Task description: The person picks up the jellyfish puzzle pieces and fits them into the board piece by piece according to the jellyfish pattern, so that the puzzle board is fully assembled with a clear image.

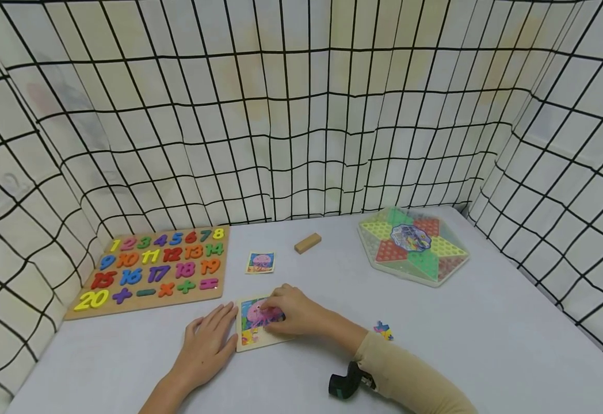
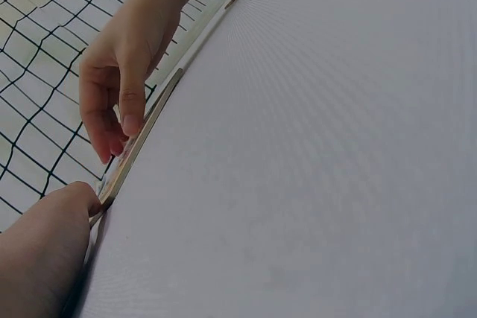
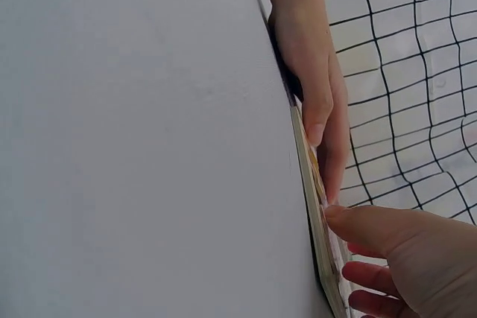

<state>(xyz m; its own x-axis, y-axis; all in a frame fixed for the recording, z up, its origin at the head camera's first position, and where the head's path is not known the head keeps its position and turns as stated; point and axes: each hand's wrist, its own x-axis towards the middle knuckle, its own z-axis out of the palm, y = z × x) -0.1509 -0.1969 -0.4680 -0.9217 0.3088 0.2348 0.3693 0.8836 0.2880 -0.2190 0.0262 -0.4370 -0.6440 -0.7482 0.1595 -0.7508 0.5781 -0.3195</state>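
A square wooden jigsaw puzzle [image 1: 248, 347] with a pink octopus picture lies on the table, part of its lower area bare wood. My left hand [image 1: 206, 345] rests flat at its left edge, fingers extended along the border. Over the right side, my right hand [image 1: 293, 310] bends its thumb and fingers down and grips a pink puzzle piece [image 1: 277, 315] at the board's surface, largely covered by the hand. In the left wrist view, the right fingertips reach the board [image 2: 141, 139] from above. A loose jigsaw piece [image 1: 383, 330] lies beside the right forearm.
Behind the board lie an octopus picture card [image 1: 260, 263] and a wooden block [image 1: 308, 243]. A colourful number board [image 1: 161, 270] sits at left, a hexagonal star-patterned game board [image 1: 412, 246] at back right. Black netting [image 1: 301, 132] surrounds the white table [image 1: 488, 345].
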